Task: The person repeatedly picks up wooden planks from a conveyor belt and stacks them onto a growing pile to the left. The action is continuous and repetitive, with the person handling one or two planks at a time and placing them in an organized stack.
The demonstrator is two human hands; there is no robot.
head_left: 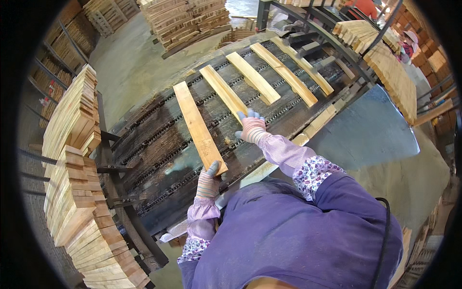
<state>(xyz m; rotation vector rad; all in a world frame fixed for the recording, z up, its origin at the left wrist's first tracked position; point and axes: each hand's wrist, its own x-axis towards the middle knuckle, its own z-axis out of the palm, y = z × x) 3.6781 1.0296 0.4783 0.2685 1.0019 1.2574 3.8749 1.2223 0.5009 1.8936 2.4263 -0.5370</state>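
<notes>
Planks (77, 207) stand stacked at left; several boards (253, 78) remain on the chain conveyor (161, 144), left hand (208, 183) gripping the leftmost board (196, 126), right hand (252, 128) open over the second, contact unclear.

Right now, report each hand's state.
Left hand: closed on the near end of the leftmost loose board.
Right hand: open, spread over the near end of the next board.

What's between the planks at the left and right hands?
Head view: from the left-hand plank to the right-hand plank, dark bed crossed by chains, plus a small pale scrap.
</notes>
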